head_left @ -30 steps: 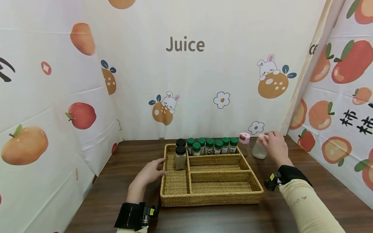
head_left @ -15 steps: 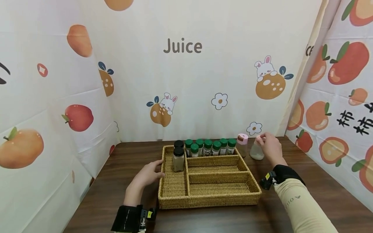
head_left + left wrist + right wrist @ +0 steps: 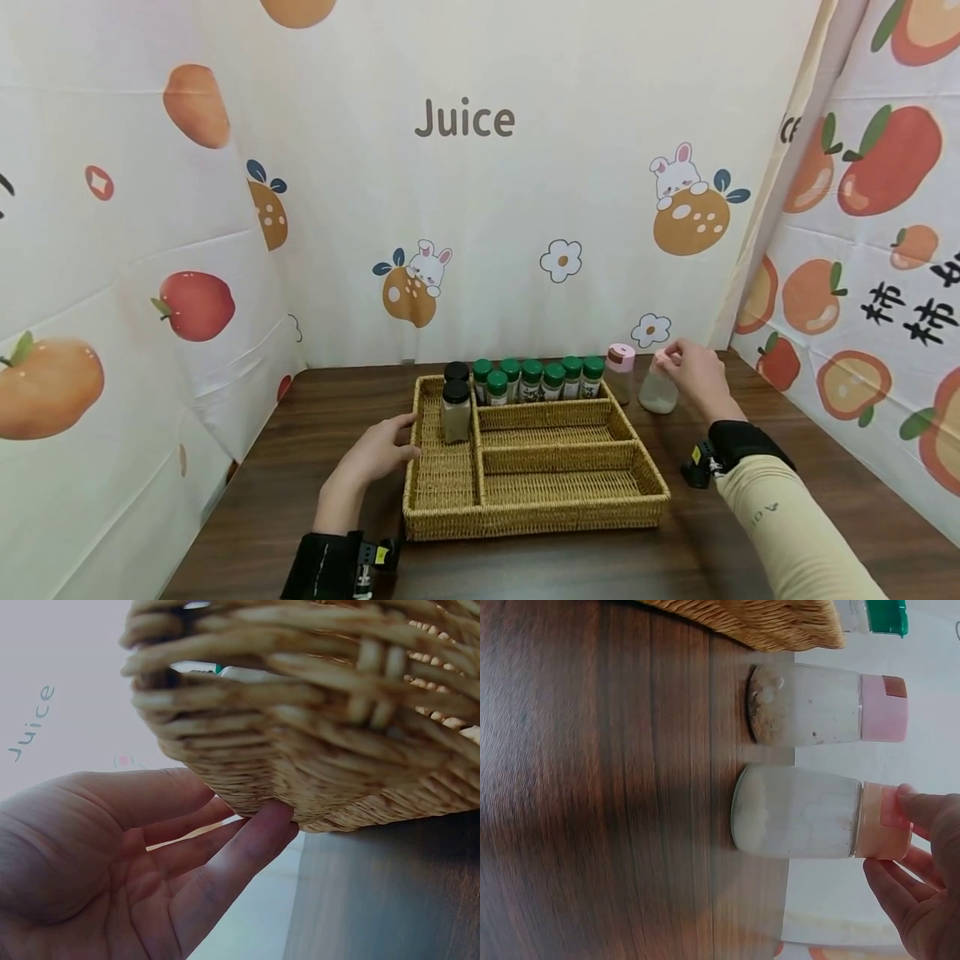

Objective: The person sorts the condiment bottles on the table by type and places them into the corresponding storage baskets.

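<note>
A woven basket (image 3: 570,511) with several compartments sits mid-table. My left hand (image 3: 397,442) lies open with straight fingertips (image 3: 270,817) touching the basket's left outer wall (image 3: 315,757). My right hand (image 3: 678,360) is right of the basket, and its fingers (image 3: 922,814) pinch the pink lid (image 3: 881,821) of an upright jar of white powder (image 3: 657,396) (image 3: 799,812). A second pink-lidded jar (image 3: 619,375) (image 3: 810,705), holding brownish powder, stands just left of it beside the basket's back right corner.
Several green-lidded jars (image 3: 536,377) fill the basket's back compartment. Two black-lidded jars (image 3: 455,404) stand in its left one. The printed fabric walls (image 3: 465,208) close in behind and on both sides. Dark wooden tabletop (image 3: 750,400) surrounds the basket.
Only the head view has drifted slightly. Both hands and the jars keep their places.
</note>
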The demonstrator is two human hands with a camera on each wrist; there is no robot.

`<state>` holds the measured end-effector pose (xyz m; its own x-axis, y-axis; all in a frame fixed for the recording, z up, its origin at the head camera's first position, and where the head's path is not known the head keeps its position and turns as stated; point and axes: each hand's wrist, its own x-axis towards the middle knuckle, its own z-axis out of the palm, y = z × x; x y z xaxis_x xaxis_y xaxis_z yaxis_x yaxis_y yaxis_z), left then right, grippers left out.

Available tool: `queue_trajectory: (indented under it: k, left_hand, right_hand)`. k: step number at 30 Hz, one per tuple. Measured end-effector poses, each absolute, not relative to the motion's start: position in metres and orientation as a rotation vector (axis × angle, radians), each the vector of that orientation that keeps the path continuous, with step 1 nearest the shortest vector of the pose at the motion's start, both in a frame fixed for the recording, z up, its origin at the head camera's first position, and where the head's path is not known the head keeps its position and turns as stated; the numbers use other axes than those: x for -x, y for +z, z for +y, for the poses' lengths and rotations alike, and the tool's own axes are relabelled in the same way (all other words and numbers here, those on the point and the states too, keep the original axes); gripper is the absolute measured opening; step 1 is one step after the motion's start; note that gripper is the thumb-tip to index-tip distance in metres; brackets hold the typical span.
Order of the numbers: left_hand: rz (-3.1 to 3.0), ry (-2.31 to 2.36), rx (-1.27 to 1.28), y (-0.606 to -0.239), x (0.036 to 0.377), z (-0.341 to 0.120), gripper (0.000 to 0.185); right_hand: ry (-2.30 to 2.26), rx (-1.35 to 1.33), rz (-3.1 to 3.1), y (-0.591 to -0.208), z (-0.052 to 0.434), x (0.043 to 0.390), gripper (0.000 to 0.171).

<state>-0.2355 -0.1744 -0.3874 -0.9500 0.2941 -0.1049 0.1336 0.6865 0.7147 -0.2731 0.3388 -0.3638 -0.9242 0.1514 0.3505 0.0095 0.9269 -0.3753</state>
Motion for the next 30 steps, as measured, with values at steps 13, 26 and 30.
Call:
queue_trajectory:
  k: [13, 26, 30]
  left_hand:
    - [2.689, 1.100, -0.349, -0.3832, 0.2342, -0.1742, 0.061]
    - [2.673, 1.115, -0.342, -0.3822, 0.2334, -0.1742, 0.061]
    - [2.670, 1.124, -0.342, -0.3826, 0.2331, -0.1739, 0.061]
  right_hand:
    - [0.477, 0.066, -2.724, -0.3639, 0.3423, 0.2741, 0.029]
    - [0.473, 0.026, -2.719, -0.3623, 0.3428, 0.2682, 0.029]
    - [0.476, 0.022, -2.724, -0.3609, 0.3418, 0.2653, 0.030]
